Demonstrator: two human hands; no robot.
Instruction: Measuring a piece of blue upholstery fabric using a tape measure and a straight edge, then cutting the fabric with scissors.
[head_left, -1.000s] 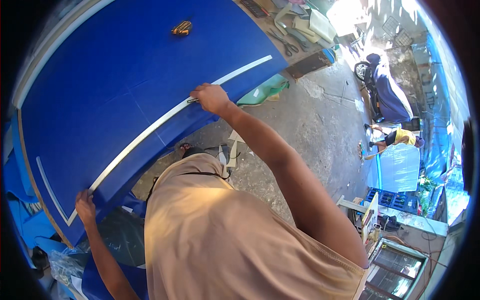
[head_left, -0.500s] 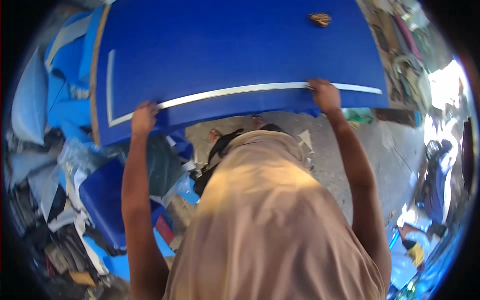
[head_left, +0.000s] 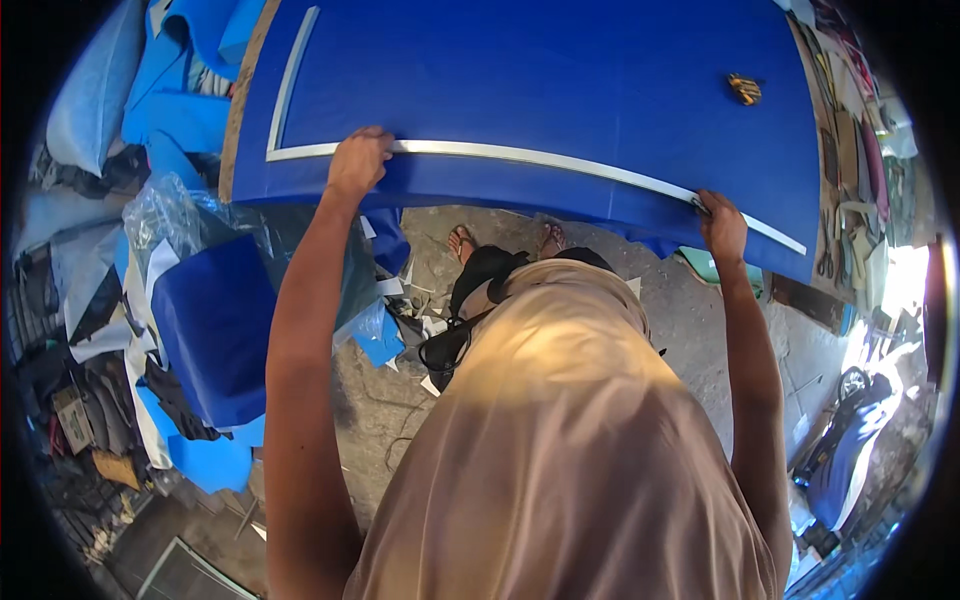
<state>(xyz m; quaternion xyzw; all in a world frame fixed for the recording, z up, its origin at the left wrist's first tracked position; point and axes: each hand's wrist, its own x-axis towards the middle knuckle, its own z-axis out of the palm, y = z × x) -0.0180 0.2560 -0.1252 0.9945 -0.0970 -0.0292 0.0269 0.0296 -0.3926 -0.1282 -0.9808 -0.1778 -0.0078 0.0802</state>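
Right fingers (head_left: 709,198) nearer one end, pale strip (head_left: 550,159) beneath them.

TEXT: none legible | LABELS: none legible | NUMBERS: none legible | SIGNS: none legible

Framing square (head_left: 480,149) on sheet (head_left: 600,80), atop table (head_left: 241,110)

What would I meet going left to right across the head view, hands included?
Short leg of the L-shaped square → left hand → left sandalled foot → right sandalled foot → right hand. Tape measure left out: it partly overlaps the right hand's place in the order.
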